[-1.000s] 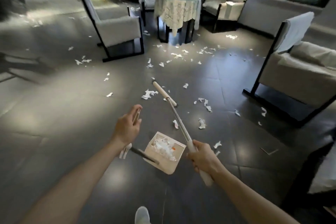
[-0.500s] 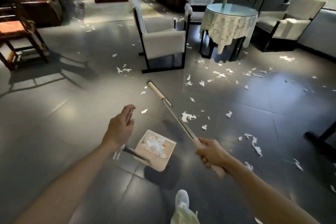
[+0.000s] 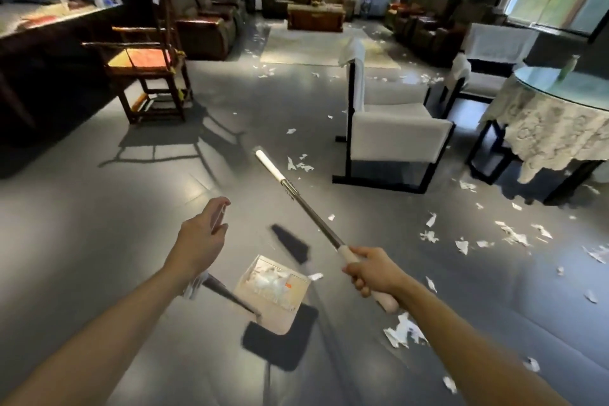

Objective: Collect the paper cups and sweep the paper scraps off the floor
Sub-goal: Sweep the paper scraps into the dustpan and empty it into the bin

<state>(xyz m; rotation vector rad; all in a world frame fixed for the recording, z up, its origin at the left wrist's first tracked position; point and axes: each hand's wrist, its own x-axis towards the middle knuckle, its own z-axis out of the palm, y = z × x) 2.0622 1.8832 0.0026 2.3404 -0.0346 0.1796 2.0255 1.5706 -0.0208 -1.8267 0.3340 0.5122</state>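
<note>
Dustpan (image 3: pixel 273 287) hangs clear of floor (image 3: pixel 99 241), left grip (image 3: pixel 202 237) closed round its thin handle (image 3: pixel 230 295), likely so paper inside does not spill. Right grip (image 3: pixel 370 272) clasps broom stick (image 3: pixel 306 211), raised. Paper scraps (image 3: pixel 461 245) lie on floor at right.

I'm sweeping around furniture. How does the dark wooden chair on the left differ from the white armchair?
The wooden chair is an open dark frame with an orange seat; the white armchair is padded in pale fabric on a black frame. The wooden chair stands on four legs; the armchair's frame runs along the floor. Several paper scraps lie beside the armchair, none by the wooden chair. Both stand upright.
</note>
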